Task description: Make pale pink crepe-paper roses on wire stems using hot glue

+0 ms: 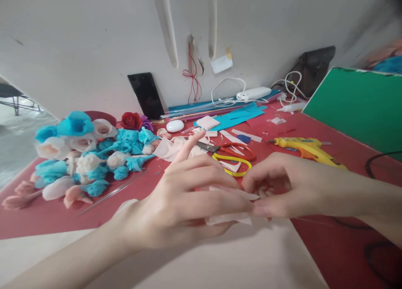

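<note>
Between my hands is a small piece of pale pink crepe paper point(230, 218). My left hand point(194, 197) is closed on it, with the index finger pointing up and away. The fingertips of my right hand point(279, 188) pinch the paper's right end, close against my left fingertips. Part of the paper is hidden behind my left fingers. Both hands are above a large pale sheet point(251, 255) on the red table. Just beyond them lie scissors point(234, 155) with one red and one yellow handle loop, among pale paper scraps point(230, 166).
Blue, white and pink paper flowers point(91, 155) are heaped at the left. A yellow glue gun point(307, 150) lies at the right, near a green board point(358, 109). A black phone point(146, 95) leans on the wall, by a white oval case point(175, 126). Blue paper strips point(238, 116) lie behind.
</note>
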`<state>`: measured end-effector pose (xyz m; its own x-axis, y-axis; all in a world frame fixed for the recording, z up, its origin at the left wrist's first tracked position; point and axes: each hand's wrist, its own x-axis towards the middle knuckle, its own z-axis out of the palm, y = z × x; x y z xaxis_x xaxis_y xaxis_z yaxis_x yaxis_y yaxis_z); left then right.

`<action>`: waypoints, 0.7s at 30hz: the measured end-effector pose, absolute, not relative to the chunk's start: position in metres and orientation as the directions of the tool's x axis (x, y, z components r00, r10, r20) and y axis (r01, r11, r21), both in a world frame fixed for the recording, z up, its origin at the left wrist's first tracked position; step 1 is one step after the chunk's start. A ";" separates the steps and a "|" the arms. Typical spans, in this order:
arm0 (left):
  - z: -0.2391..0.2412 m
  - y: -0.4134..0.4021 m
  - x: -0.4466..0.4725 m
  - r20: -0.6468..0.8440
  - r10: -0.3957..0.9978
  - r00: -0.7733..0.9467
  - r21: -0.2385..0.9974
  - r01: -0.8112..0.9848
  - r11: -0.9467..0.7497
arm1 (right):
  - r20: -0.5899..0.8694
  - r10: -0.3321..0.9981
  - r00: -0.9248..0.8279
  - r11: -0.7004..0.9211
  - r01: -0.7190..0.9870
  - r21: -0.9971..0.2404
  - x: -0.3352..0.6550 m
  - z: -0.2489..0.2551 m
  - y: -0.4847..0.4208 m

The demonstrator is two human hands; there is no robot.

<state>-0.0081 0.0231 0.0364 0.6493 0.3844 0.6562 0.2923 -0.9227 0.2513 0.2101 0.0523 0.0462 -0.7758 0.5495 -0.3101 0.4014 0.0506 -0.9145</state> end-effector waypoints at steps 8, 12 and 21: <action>0.037 0.021 -0.009 0.669 0.393 0.631 0.241 0.315 -0.918 | -0.322 0.539 -0.779 0.063 0.418 -0.906 0.209 0.043 0.051; 0.036 0.022 -0.009 0.631 0.412 0.657 0.214 0.363 -0.907 | -0.308 0.600 -0.738 0.138 0.475 -0.869 0.213 0.049 0.051; -0.016 0.027 -0.013 0.689 0.522 0.503 0.300 0.458 -0.837 | 0.161 0.972 -0.173 0.218 0.920 -0.327 0.256 0.049 0.078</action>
